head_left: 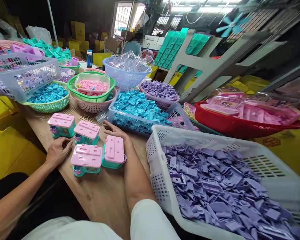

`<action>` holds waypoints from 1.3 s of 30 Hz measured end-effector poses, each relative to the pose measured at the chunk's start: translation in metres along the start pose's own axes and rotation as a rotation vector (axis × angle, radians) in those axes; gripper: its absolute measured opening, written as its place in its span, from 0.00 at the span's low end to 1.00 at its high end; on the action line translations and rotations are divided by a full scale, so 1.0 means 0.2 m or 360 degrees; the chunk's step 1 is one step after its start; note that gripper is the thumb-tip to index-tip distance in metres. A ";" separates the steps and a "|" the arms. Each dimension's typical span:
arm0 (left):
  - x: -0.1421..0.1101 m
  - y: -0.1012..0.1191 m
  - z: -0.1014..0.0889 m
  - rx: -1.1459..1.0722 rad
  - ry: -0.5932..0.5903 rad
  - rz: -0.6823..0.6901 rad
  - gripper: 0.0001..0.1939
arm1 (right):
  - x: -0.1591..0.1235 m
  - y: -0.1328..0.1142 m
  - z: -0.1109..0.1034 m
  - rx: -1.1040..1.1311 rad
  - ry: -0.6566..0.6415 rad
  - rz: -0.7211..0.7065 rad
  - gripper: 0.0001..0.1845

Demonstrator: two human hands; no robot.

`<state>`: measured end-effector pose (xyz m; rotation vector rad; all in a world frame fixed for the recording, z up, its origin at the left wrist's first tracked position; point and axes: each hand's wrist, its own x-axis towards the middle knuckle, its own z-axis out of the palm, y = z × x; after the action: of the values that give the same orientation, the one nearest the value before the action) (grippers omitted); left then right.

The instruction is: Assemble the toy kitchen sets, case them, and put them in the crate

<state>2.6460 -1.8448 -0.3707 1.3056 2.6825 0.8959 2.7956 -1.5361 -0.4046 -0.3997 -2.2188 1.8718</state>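
Four small boxes with pink lids and teal bases stand close together on the table: a back-left box [62, 124], a middle box [87, 131], a front box [87, 158] and a right box [113, 151]. My left hand [58, 151] rests on the table at their left, its fingers loosely bent, a gap between thumb and fingers, nothing seen in it. My right hand [116, 130] lies behind the right box, fingers stretched out and apart; its forearm runs along that box's side. The right hand's palm is hidden.
A white crate [156, 166] of purple pieces stands at right. Behind are a clear bin [115, 116] of blue pieces, a green basket [71, 90], a yellow-green basket [51, 106] and a red basin [215, 123] of pink parts. A person [133, 46] is in the background.
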 end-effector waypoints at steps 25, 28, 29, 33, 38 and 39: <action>0.01 -0.04 -0.03 -0.0485 -0.0158 0.0280 0.12 | -0.51 -0.33 -0.08 0.0246 -0.0352 -0.0060 0.54; 0.10 0.00 -0.11 -0.0551 -0.0087 0.0592 0.08 | -0.66 -0.45 0.01 -0.0299 -0.0226 0.0059 0.49; 0.16 0.02 -0.14 -0.0521 -0.0083 0.0751 0.08 | -0.70 -0.47 0.06 -0.0447 -0.0131 0.0145 0.46; 0.46 0.15 -0.18 -0.0144 -0.0358 0.1370 0.16 | -0.87 -0.55 0.26 -0.0984 0.0501 0.0600 0.34; 0.70 0.31 -0.10 0.0316 -0.0768 0.1508 0.30 | -0.84 -0.71 0.61 -0.1567 0.0896 0.0659 0.44; 0.72 0.32 -0.08 0.0383 -0.0843 0.1519 0.32 | -0.79 -0.73 0.68 -0.1586 0.0752 0.0553 0.51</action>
<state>2.5944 -1.7168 -0.2928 2.4948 1.7357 0.1412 2.8891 -1.7396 -0.2813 -1.2763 -2.6309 0.4891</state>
